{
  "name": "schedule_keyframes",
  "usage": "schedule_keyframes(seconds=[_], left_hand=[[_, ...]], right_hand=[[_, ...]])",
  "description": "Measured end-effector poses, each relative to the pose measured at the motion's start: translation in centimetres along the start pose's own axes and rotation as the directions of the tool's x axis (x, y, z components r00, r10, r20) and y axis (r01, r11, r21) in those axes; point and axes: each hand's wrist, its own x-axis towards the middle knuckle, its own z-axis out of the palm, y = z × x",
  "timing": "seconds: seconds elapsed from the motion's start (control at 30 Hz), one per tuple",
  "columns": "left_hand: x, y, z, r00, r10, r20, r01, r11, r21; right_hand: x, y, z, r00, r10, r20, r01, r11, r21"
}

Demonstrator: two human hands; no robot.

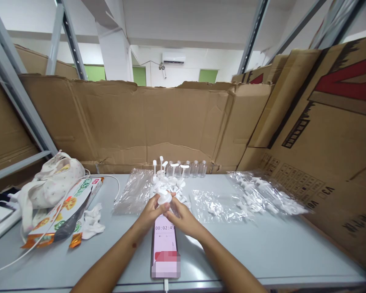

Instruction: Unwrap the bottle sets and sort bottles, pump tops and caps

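My left hand (153,209) and my right hand (178,212) meet above the top end of a phone. Between their fingers is a white, rounded plastic piece (164,197), gripped from both sides. Right behind it lies a pile of white plastic parts (178,186), some with thin stems and flat ends sticking up. Several small clear bottles (196,168) stand in a row behind the pile. Below my wrists the phone (164,244) lies face up, showing a running timer and plugged into a white cable.
A clear plastic bag (132,191) lies left of the pile. To the right are more clear bags (262,195) with white parts. A snack packet (67,207), crumpled tissue (93,221) and cloth bag (53,175) sit at left. Cardboard walls (146,122) enclose the grey table (293,252).
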Motion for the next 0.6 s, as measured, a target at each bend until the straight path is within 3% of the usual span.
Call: schedule_keyframes(seconds=[0.27, 0.4, 0.5, 0.6], left_hand=[[0.4, -0.4, -0.2, 0.999, 0.042, 0.008, -0.042, 0.997, -0.061], [0.8, 0.3, -1.2, 0.992, 0.095, -0.083, -0.105, 0.986, -0.131], [1.3, 1.7, -1.5, 0.984, 0.097, -0.151, -0.103, 0.994, -0.035], [2.0, 3.3, -1.3, 0.985, 0.095, -0.142, -0.071, 0.985, 0.16]], right_hand=[[0.4, 0.1, -0.9, 0.999, -0.038, 0.03, 0.038, 0.999, 0.013], [0.3, 0.2, -1.7, 1.0, 0.002, 0.002, -0.002, 1.0, 0.001], [0.3, 0.3, -2.3, 0.998, 0.061, 0.018, -0.06, 0.997, -0.054], [0.2, 0.0, -3.5, 0.996, 0.076, 0.055, -0.07, 0.991, -0.115]])
